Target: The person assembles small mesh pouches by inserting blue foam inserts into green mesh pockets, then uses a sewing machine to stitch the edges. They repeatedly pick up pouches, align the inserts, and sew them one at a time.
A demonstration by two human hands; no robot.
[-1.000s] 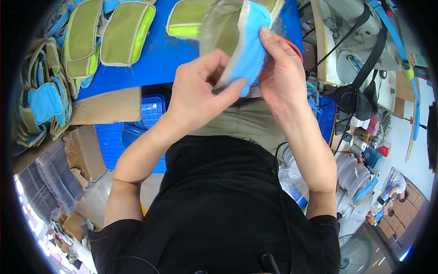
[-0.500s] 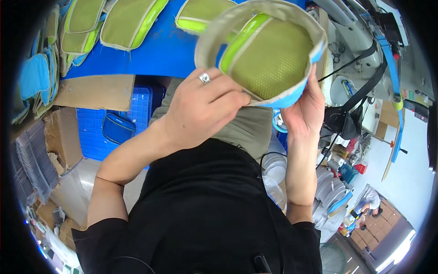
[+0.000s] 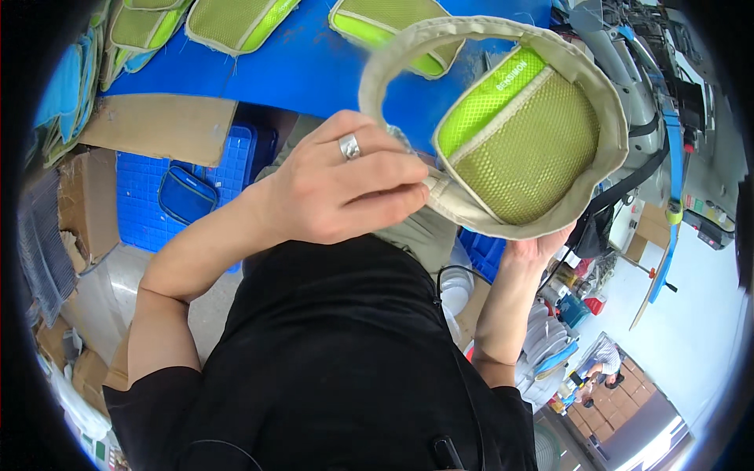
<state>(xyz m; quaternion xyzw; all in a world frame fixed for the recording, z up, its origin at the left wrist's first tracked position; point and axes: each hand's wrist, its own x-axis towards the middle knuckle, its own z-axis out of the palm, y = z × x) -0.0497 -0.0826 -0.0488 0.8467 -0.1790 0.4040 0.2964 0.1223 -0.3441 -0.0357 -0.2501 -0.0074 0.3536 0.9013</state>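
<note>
An unfinished fabric pouch (image 3: 534, 145) is held up in front of me, its olive mesh panel with a bright green strip facing me. A beige band (image 3: 616, 137) curves up around the panel, and its far left part loops away from the panel. With fingers pinched, my left hand (image 3: 345, 180), which wears a silver ring, grips the band at the pouch's near left. My right hand (image 3: 542, 245) holds the pouch from below at its near right; most of its fingers are hidden behind the fabric.
More green mesh pouch panels (image 3: 236, 23) lie on the blue table (image 3: 196, 78). Light-blue pieces (image 3: 63, 90) are stacked at the far left. Below the table stands a blue crate (image 3: 137, 196) with a dark blue pouch (image 3: 188, 191). Machinery (image 3: 620, 63) is at the right; a person (image 3: 605, 361) is in the distance.
The pouch has shifted right and turned, so more of its mesh panel and green strip shows. My right hand has moved lower and is more hidden beneath it.
</note>
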